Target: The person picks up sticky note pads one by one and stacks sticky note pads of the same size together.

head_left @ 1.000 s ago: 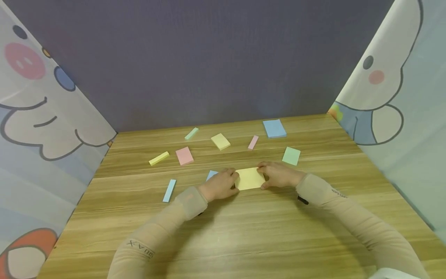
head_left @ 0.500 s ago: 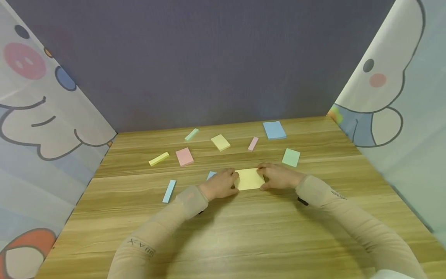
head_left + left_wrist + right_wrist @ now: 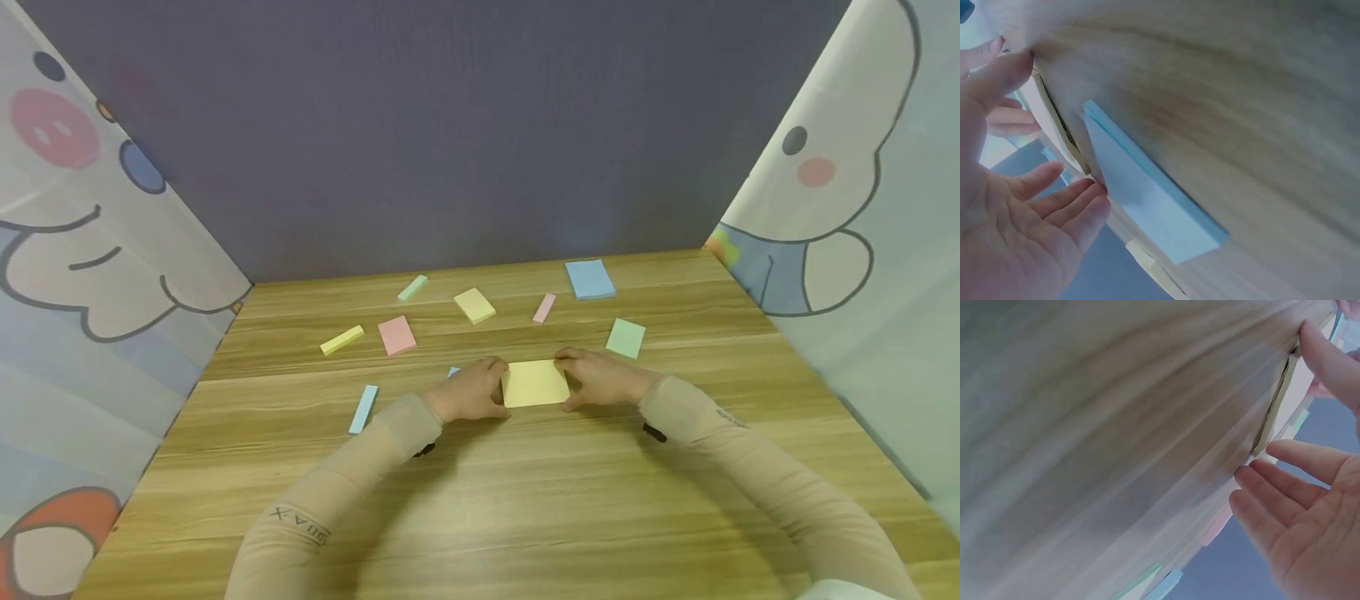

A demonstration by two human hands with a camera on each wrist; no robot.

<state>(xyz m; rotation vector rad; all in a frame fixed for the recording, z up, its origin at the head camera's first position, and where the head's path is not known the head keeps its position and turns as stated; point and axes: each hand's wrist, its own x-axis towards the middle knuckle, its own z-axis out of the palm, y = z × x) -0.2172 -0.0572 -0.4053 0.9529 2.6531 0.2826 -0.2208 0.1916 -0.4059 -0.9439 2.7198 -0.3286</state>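
A large yellow sticky note pad (image 3: 536, 383) lies flat on the wooden table between both hands. My left hand (image 3: 470, 390) is at its left edge, thumb and fingers spread, fingertips just beside the edge; I cannot tell if they touch. At the right edge my right hand (image 3: 602, 377) holds the pad between thumb and index finger, one at each corner. The right wrist view shows this hand (image 3: 1316, 506) with its other fingers loosely extended. A blue sticky note pad (image 3: 1154, 194) lies by the left fingertips, mostly hidden behind that hand in the head view.
Farther back lie a pink pad (image 3: 397, 336), a small yellow pad (image 3: 475, 306), a green pad (image 3: 626, 337) and a big blue pad (image 3: 590, 279). Narrow strip pads are yellow (image 3: 342, 340), green (image 3: 412, 288), pink (image 3: 544, 309) and light blue (image 3: 363, 409). A dark panel (image 3: 472, 142) stands behind.
My left hand has shifted slightly left, its fingers coming off the pad's top to beside the edge, covering more of the blue pad. The yellow pad's left edge shows more. The right hand stays about still.
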